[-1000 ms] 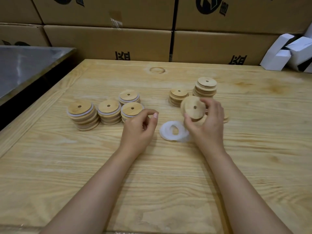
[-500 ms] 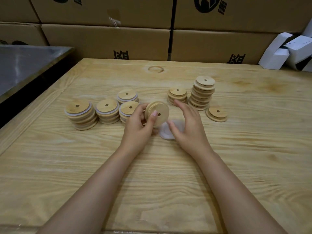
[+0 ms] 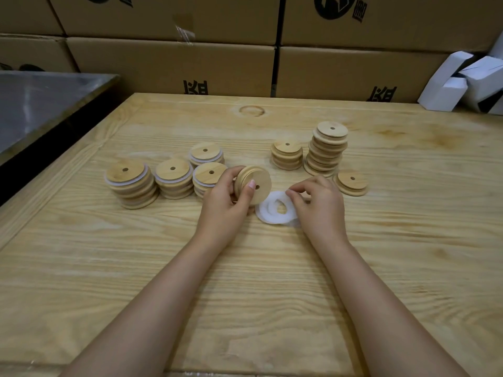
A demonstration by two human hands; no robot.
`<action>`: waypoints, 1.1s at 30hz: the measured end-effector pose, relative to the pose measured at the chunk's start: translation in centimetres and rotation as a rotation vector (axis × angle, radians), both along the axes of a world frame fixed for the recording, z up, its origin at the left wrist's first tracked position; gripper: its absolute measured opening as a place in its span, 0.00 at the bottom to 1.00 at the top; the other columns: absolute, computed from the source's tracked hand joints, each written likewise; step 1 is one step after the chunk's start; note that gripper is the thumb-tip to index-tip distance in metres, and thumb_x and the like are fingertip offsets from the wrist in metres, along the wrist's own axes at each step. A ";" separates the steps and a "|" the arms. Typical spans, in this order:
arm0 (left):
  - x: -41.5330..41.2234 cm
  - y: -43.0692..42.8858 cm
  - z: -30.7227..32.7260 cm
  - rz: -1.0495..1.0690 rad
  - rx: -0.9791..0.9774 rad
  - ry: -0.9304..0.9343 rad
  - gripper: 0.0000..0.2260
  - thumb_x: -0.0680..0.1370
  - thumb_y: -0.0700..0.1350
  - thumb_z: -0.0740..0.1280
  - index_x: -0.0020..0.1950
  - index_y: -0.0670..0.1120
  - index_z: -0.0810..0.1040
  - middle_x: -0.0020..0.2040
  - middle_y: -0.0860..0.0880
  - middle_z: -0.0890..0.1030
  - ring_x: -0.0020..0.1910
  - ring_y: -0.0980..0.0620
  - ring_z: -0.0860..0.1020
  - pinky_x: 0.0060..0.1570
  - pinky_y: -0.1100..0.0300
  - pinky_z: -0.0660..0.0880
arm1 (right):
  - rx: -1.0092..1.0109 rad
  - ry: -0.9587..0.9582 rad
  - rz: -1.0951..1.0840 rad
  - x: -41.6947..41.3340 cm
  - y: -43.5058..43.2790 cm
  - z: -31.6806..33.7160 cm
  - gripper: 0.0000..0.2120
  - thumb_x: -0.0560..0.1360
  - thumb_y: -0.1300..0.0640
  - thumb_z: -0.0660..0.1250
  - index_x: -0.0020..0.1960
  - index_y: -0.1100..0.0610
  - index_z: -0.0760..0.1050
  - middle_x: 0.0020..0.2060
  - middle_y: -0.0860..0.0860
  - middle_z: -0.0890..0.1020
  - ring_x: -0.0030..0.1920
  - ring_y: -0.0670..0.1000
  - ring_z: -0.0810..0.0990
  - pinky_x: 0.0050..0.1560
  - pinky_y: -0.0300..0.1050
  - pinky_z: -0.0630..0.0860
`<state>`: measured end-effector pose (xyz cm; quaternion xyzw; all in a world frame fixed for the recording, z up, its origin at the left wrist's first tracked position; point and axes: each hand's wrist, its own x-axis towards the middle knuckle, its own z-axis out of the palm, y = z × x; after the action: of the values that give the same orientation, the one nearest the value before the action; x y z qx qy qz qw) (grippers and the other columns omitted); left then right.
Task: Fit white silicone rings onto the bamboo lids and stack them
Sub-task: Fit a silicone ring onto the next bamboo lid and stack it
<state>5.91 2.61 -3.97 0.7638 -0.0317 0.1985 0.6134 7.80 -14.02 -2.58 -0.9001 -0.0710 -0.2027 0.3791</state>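
Now the left hand (image 3: 226,202) grips a lid (image 3: 254,185) on edge, thumb across its face near the centre hole and fingers curled behind. No white shows on its rim, so I judge it is not yet ringed. Just at its 4 o'clock the rings (image 3: 275,210) lie in a loose heap on the table (image 3: 245,295). The right hand (image 3: 318,205) sits over the heap's 2 o'clock edge, thumb and forefinger drawn together on it in a pinch; whether one ring is already separated I cannot tell.

At the left hand's 10 o'clock stand four ringed stacks (image 3: 174,178), white bands showing between the lids. At the right hand's 12 o'clock stand two bare stacks (image 3: 328,148), with a low pile (image 3: 351,183) at its 2 o'clock.

The step in hand looks like picking a ring for the held lid. Next calls for peeling off only one ring, since they overlap and may cling, then stretching it evenly round the rim before the lid joins a ringed stack.
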 end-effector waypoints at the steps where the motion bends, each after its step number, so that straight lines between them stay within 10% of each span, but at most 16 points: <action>1: 0.0 0.0 0.0 0.001 -0.004 -0.003 0.07 0.74 0.54 0.65 0.50 0.65 0.75 0.44 0.53 0.83 0.47 0.51 0.82 0.46 0.41 0.79 | -0.003 -0.013 0.005 0.0 0.0 0.0 0.04 0.73 0.59 0.70 0.44 0.59 0.82 0.43 0.54 0.79 0.50 0.56 0.75 0.55 0.53 0.69; 7: -0.2 -0.2 0.4 -0.024 -0.053 -0.038 0.11 0.75 0.50 0.65 0.55 0.62 0.74 0.47 0.52 0.82 0.46 0.52 0.82 0.39 0.53 0.81 | 0.078 -0.041 0.140 -0.3 0.5 0.3 0.05 0.75 0.59 0.67 0.43 0.61 0.77 0.41 0.50 0.75 0.49 0.53 0.73 0.50 0.37 0.63; 13: -0.4 0.0 0.8 0.008 -0.004 -0.096 0.15 0.75 0.44 0.64 0.58 0.61 0.73 0.54 0.52 0.80 0.53 0.48 0.79 0.52 0.41 0.77 | 0.271 -0.053 0.282 -0.5 0.7 0.3 0.05 0.75 0.61 0.68 0.40 0.55 0.75 0.41 0.46 0.75 0.49 0.50 0.74 0.53 0.41 0.69; 19: -0.6 -0.2 0.9 -0.075 -0.012 -0.115 0.10 0.74 0.42 0.64 0.50 0.56 0.73 0.41 0.56 0.79 0.39 0.48 0.76 0.40 0.40 0.76 | 0.511 -0.061 0.330 -0.6 0.7 0.8 0.11 0.72 0.62 0.71 0.39 0.46 0.77 0.45 0.45 0.76 0.52 0.52 0.77 0.52 0.52 0.73; 23: -0.8 -0.4 0.9 -0.139 -0.006 -0.142 0.04 0.76 0.43 0.62 0.47 0.52 0.73 0.38 0.41 0.75 0.36 0.43 0.73 0.35 0.45 0.75 | 0.652 -0.030 0.321 -0.5 0.9 0.9 0.11 0.71 0.64 0.71 0.38 0.49 0.78 0.45 0.46 0.77 0.52 0.48 0.77 0.49 0.48 0.72; 33: -0.8 -0.8 0.5 -0.082 0.118 -0.180 0.03 0.76 0.51 0.64 0.45 0.58 0.70 0.37 0.61 0.77 0.37 0.56 0.76 0.33 0.56 0.73 | 0.666 -0.035 0.339 -1.0 1.8 0.8 0.11 0.69 0.65 0.72 0.38 0.49 0.79 0.42 0.48 0.79 0.49 0.43 0.77 0.47 0.43 0.73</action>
<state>5.12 1.82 -3.49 0.7757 -0.1297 0.2387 0.5696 6.82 -12.25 -1.76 -0.6994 -0.1555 -0.1643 0.6780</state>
